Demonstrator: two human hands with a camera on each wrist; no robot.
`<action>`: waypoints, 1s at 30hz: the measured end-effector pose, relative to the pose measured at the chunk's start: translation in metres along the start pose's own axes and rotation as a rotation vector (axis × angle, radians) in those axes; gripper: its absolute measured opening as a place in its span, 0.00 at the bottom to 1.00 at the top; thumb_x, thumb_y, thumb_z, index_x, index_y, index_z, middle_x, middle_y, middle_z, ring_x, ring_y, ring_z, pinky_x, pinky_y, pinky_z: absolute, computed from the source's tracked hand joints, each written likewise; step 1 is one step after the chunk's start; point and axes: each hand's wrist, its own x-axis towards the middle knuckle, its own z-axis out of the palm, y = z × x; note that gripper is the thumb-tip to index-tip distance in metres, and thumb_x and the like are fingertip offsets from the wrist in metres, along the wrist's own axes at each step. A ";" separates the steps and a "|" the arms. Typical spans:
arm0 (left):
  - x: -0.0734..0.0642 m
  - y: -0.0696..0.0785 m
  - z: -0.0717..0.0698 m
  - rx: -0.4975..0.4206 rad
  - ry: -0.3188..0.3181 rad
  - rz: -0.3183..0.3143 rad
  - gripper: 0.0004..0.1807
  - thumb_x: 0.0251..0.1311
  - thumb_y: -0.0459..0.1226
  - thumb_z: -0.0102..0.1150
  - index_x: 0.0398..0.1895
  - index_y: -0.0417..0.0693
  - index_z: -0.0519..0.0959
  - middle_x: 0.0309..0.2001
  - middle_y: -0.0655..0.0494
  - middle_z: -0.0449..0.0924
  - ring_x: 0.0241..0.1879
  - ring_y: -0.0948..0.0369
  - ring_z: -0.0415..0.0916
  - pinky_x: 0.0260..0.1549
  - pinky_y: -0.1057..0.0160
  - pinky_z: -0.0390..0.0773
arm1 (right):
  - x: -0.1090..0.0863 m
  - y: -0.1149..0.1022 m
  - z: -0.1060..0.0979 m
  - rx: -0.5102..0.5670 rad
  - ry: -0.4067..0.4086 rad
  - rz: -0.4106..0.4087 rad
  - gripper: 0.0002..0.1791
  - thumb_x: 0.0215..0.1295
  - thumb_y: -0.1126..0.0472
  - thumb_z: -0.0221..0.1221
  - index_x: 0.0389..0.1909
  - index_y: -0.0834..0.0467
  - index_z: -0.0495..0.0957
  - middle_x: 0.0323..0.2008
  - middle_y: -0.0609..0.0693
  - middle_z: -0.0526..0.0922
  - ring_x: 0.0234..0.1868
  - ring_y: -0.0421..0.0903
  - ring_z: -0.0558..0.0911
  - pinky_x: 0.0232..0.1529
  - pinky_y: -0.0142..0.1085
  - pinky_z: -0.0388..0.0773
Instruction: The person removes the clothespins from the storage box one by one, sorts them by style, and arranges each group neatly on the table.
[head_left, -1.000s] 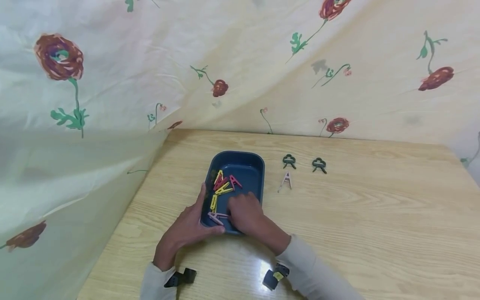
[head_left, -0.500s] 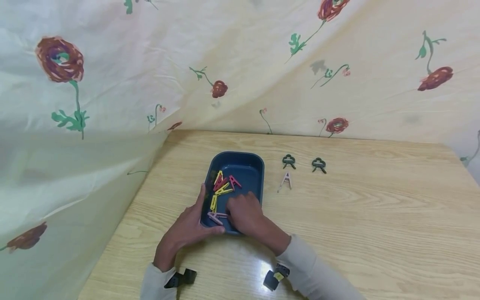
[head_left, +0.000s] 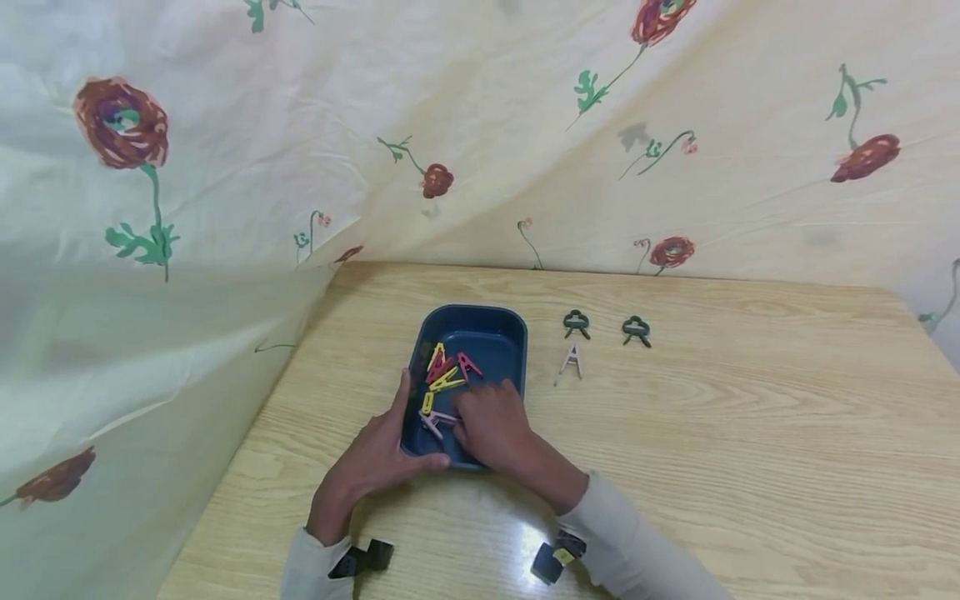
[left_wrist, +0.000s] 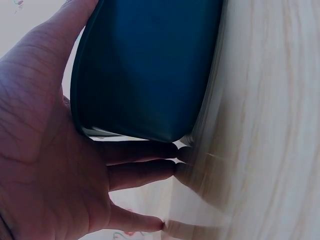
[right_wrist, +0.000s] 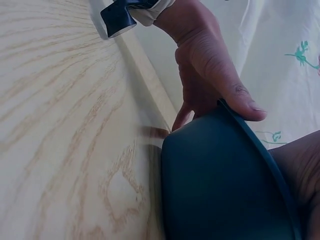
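A dark blue tray [head_left: 495,346] stands on the wooden table. In it, my right hand [head_left: 491,421] has curled fingers at one end of a pale pink clothespin [head_left: 431,422]; the fingertips are hidden. My left hand [head_left: 382,446] steadies the tray's near left corner. In the left wrist view, that hand's straight fingers [left_wrist: 142,172] lie beside the tray wall [left_wrist: 150,75]. Its thumb rests on the rim in the right wrist view. Yellow clothespins [head_left: 447,381] and red clothespins [head_left: 468,365] lie along the tray's left half.
Right of the tray, another pale pink clothespin [head_left: 573,352] lies on the table [head_left: 712,417]. Behind it are two dark green spring clamps, a left clamp [head_left: 577,320] and a right clamp [head_left: 637,326]. A flowered cloth [head_left: 480,217] hangs along the back and left.
The pink clothespin at my right fingers has shifted slightly away from me and turned, now lying over the lower yellow one. The left hand and tray stay put.
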 end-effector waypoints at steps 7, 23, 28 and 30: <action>0.000 0.001 0.000 0.014 -0.004 -0.004 0.71 0.48 0.62 0.73 0.81 0.56 0.30 0.72 0.35 0.61 0.60 0.47 0.71 0.58 0.44 0.71 | -0.003 0.003 -0.005 0.030 0.056 0.017 0.07 0.60 0.59 0.64 0.23 0.50 0.78 0.19 0.42 0.72 0.22 0.43 0.70 0.29 0.39 0.64; -0.002 0.004 0.000 0.008 -0.013 -0.030 0.70 0.49 0.60 0.73 0.81 0.55 0.31 0.74 0.35 0.55 0.66 0.44 0.66 0.61 0.42 0.67 | -0.014 0.012 -0.012 0.053 0.235 0.068 0.03 0.60 0.57 0.66 0.33 0.52 0.84 0.23 0.45 0.77 0.24 0.43 0.72 0.28 0.39 0.66; -0.003 0.005 -0.001 0.004 -0.017 -0.035 0.70 0.49 0.61 0.72 0.81 0.56 0.31 0.76 0.36 0.52 0.68 0.43 0.63 0.63 0.41 0.65 | -0.019 0.016 -0.018 0.072 0.285 0.120 0.05 0.62 0.56 0.66 0.32 0.53 0.83 0.21 0.44 0.73 0.22 0.42 0.70 0.26 0.38 0.63; -0.004 0.005 -0.001 0.003 -0.020 -0.041 0.70 0.49 0.61 0.72 0.81 0.57 0.30 0.76 0.37 0.52 0.68 0.42 0.62 0.63 0.41 0.65 | -0.022 0.018 -0.020 0.080 0.293 0.146 0.04 0.62 0.57 0.66 0.32 0.54 0.83 0.21 0.44 0.72 0.22 0.43 0.69 0.26 0.38 0.62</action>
